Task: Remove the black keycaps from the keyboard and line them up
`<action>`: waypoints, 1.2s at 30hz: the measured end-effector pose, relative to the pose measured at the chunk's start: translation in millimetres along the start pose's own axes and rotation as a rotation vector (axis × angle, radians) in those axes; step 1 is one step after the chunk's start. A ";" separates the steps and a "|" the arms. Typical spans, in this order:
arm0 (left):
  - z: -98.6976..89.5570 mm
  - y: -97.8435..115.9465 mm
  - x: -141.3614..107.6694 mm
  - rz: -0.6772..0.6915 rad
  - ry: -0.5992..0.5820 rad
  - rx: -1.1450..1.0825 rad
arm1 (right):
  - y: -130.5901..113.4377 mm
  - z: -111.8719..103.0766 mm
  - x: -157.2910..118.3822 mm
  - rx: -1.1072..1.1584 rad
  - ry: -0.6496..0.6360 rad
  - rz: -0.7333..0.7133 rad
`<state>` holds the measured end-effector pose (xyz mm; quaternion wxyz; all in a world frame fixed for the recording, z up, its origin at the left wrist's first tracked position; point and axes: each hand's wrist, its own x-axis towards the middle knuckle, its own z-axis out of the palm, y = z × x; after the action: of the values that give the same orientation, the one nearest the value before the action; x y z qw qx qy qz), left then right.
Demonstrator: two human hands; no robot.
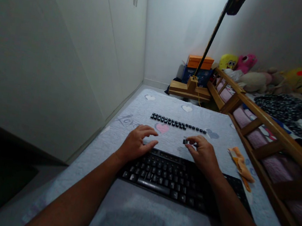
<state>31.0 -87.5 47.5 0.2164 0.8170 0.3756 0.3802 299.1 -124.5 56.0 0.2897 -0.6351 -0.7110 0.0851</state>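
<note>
A black keyboard [160, 172] lies on the light blue cloth, below my hands and partly covered by my right forearm. My left hand [139, 142] hovers at the keyboard's upper left edge, thumb and fingers apart, holding nothing. Between the thumb and fingers of my right hand [202, 152] is a small black keycap [185, 141], just above the keyboard's top edge. Farther back, several black keycaps [169, 121] are lined up in two rows, the back row reaching farther right.
An orange cloth and a brush [239, 164] lie to the right on the covered surface [137, 107]. A wooden bed rail [265, 123] runs along the right, and white cabinet doors [93, 47] stand left. A lamp stand [210, 43] rises behind.
</note>
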 end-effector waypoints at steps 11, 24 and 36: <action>6.9 -57.8 5.9 -0.386 0.109 -0.117 | 66.0 21.4 67.6 -0.183 0.002 0.238; 8.4 -69.9 6.0 -0.410 0.055 -0.213 | 72.2 36.3 83.3 -0.222 -0.005 0.284; 7.9 -67.0 6.1 -0.430 0.042 -0.229 | 73.8 41.5 84.8 -0.249 -0.025 0.300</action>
<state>9.7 -41.5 2.5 0.3755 0.6803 0.5000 0.3824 338.3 -20.3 11.7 0.1842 -0.7638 -0.6168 0.0467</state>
